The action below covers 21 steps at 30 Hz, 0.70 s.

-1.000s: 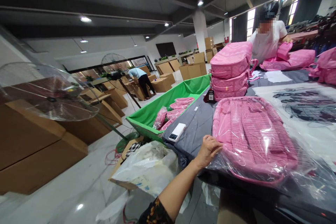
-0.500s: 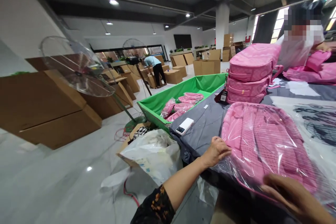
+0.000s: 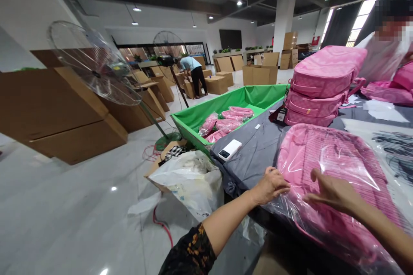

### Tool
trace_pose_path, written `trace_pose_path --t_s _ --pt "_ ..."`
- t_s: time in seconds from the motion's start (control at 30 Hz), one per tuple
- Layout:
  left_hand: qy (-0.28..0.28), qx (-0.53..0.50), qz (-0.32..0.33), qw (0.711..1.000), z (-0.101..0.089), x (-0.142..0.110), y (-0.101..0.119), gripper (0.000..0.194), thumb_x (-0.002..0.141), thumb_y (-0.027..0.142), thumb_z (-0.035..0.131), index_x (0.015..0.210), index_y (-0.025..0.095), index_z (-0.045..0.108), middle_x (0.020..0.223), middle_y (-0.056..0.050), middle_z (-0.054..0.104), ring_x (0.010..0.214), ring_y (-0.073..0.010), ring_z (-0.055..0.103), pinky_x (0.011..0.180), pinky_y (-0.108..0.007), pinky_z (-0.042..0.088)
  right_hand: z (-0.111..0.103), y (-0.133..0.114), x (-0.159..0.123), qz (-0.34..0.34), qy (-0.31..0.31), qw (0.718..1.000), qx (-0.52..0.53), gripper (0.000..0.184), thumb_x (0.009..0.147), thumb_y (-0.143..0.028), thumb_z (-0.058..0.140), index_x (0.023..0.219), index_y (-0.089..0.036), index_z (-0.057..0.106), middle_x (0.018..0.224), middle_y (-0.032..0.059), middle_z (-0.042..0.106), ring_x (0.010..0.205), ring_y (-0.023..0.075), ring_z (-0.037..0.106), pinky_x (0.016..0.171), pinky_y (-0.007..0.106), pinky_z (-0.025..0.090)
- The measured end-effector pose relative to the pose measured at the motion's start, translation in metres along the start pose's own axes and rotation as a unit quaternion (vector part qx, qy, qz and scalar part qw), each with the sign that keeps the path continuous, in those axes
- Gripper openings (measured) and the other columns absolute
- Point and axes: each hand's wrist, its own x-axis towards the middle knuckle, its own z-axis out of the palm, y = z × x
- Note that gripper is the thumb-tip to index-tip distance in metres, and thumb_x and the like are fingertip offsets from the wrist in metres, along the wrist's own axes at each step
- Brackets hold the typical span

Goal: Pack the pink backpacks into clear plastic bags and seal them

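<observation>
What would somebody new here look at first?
Probably the big pink bag in clear plastic on the table, where the left hand pinches the plastic and the right hand is over the bag. Behind it stands a stack of pink bags. Past the table's left side, a green bin holds wrapped pink bundles.

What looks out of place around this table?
Loose papers lie scattered beside the stacked pink bags, looking untidy. The white device sits near the edge of the table. The wrapped pink bag shows no obvious damage.
</observation>
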Motion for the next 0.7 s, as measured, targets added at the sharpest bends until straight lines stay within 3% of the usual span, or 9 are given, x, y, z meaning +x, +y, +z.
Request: trace_pose_path --t_s 0.07,0.13,0.23,0.33,0.43,0.5,0.6,0.7 --pt "0.0 -0.002 0.003 1.0 0.001 0.001 -0.002 0.02 0.1 0.037 0.06 0.102 0.027 0.077 0.096 -0.003 0.078 0.1 -0.0189 0.064 0.11 -0.04 0.031 -0.002 0.016 -0.005 0.054 0.008 0.998 0.029 0.046 0.078 -0.072 0.053 0.078 -0.026 0.044 0.062 0.0033 0.061 0.056 0.024 0.058 0.05 0.03 0.031" --pt "0.007 -0.011 0.008 1.0 0.002 0.001 -0.004 0.02 0.099 0.038 0.061 0.102 0.026 0.077 0.095 -0.003 0.078 0.099 -0.0184 0.064 0.109 -0.038 0.032 0.0 0.021 -0.017 0.088 0.072 0.993 0.044 0.043 0.083 -0.069 0.042 0.073 -0.027 0.04 0.058 0.0034 0.058 0.051 0.0231 0.055 0.049 0.031 0.032" --pt "0.016 -0.026 0.009 0.999 0.003 0.002 -0.005 0.02 0.098 0.037 0.063 0.101 0.023 0.077 0.094 -0.003 0.078 0.099 -0.0177 0.064 0.108 -0.036 0.032 0.012 -0.003 -0.037 0.029 0.172 0.983 0.05 0.036 0.091 -0.061 0.041 0.081 -0.026 0.047 0.062 0.0009 0.059 0.049 0.0201 0.055 0.049 0.03 0.033" --pt "0.012 -0.026 -0.005 1.0 0.002 0.002 -0.004 0.02 0.099 0.038 0.062 0.101 0.024 0.077 0.095 -0.003 0.078 0.099 -0.018 0.064 0.107 -0.037 0.032 0.026 -0.047 -0.042 -0.05 0.124 0.991 -0.004 0.016 0.09 -0.041 0.055 0.087 -0.026 0.053 0.08 0.0027 0.069 0.069 0.0227 0.067 0.055 0.028 0.035" --pt "0.0 -0.008 -0.019 1.0 0.001 0.002 0.001 0.021 0.1 0.038 0.061 0.105 0.026 0.077 0.098 -0.003 0.078 0.1 -0.0183 0.064 0.105 -0.038 0.033 0.029 -0.079 -0.023 -0.006 0.051 0.997 -0.052 0.009 0.084 -0.028 0.061 0.09 -0.023 0.055 0.084 0.0071 0.073 0.08 0.0294 0.071 0.056 0.03 0.032" --pt "-0.019 0.013 -0.025 0.999 -0.003 0.003 0.007 0.019 0.099 0.036 0.062 0.104 0.026 0.077 0.096 -0.002 0.077 0.1 -0.0187 0.063 0.106 -0.039 0.032 0.024 -0.084 -0.008 0.016 0.032 0.998 -0.049 0.015 0.082 -0.031 0.067 0.088 -0.023 0.056 0.08 0.0086 0.073 0.076 0.0318 0.071 0.055 0.03 0.03" --pt "-0.028 0.035 -0.031 0.999 -0.017 0.01 0.012 0.017 0.094 0.041 0.068 0.1 0.028 0.078 0.095 -0.001 0.076 0.103 -0.0205 0.062 0.11 -0.043 0.029 0.014 -0.064 -0.01 0.011 0.031 0.999 0.004 0.028 0.085 -0.047 0.067 0.079 -0.024 0.052 0.071 0.0047 0.07 0.067 0.0271 0.068 0.053 0.029 0.033" --pt "0.06 -0.02 -0.104 0.993 -0.036 0.021 0.005 0.026 0.088 0.048 0.075 0.106 0.029 0.078 0.115 -0.003 0.07 0.114 -0.0218 0.059 0.111 -0.04 0.033 0.014 -0.013 -0.054 0.075 0.155 0.974 0.149 0.044 0.098 -0.064 0.04 0.081 -0.026 0.052 0.066 0.0009 0.065 0.057 0.0212 0.064 0.053 0.029 0.043"
